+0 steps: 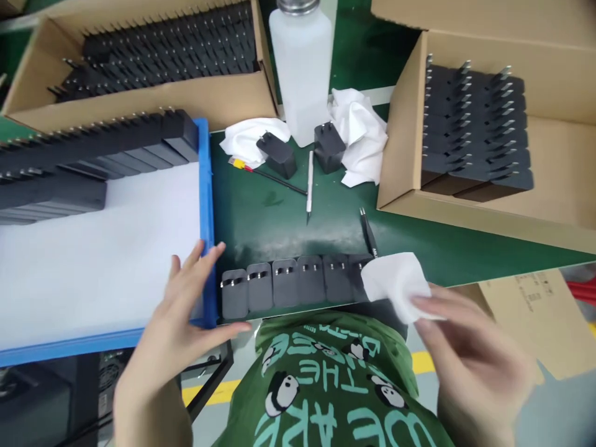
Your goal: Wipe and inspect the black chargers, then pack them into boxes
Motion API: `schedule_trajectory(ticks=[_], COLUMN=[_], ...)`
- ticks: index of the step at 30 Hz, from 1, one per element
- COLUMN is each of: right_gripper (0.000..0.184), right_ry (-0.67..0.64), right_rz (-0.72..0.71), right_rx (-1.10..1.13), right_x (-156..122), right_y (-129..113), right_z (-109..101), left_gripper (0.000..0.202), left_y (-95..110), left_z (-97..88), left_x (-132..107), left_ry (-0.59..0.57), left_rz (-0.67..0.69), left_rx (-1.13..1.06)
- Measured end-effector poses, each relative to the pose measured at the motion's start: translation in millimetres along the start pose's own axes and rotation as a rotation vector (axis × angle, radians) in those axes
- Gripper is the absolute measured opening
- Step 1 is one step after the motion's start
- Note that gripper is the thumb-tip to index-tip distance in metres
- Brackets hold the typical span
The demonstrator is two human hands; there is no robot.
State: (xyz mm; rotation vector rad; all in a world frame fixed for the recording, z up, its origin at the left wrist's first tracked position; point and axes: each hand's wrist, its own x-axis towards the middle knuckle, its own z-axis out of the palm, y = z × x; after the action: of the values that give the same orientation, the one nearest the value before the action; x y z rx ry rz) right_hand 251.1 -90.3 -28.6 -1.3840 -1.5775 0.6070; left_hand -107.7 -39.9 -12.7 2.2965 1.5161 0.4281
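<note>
A row of several black plug adapters [284,285] lies along the near edge of the green mat [279,211]. My left hand [181,323] is spread open at the row's left end, thumb under the first adapter, fingers over the corner of the blue tray [207,205]. My right hand [470,354] pinches a white cloth [395,282] that rests on the row's right end; the hand is blurred.
The blue tray holds rows of black adapters [93,155] on a white liner. Cardboard boxes of adapters stand at back left [158,56] and right [475,130]. On the mat: a white bottle [302,68], two loose adapters, white cloths, a pen tool [310,183], tweezers [369,233].
</note>
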Motion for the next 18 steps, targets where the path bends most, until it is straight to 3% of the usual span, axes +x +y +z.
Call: schedule_trajectory(ticks=[3,6,12,18], right_gripper=[0.046,0.039,0.025,0.026], right_ry=[-0.087,-0.057,-0.029,-0.228], right_rz=[-0.355,-0.459,-0.622,-0.906], right_rx=[-0.384,-0.549,-0.552,-0.437], right_x=[2,4,9,29], right_y=[-11,-21,-42,-70], right_z=[21,45,97,153], left_gripper=[0.073,0.066,0.048,0.051], left_y=[1,0,-6,-8], left_z=[5.6,3.7,5.5,6.8], left_x=[1,3,3,0], left_ry=[-0.013,-0.021,-0.015,-0.015], left_rz=[0.069,0.133,0.155,0.122], left_rx=[0.033,-0.002,0.005,0.008])
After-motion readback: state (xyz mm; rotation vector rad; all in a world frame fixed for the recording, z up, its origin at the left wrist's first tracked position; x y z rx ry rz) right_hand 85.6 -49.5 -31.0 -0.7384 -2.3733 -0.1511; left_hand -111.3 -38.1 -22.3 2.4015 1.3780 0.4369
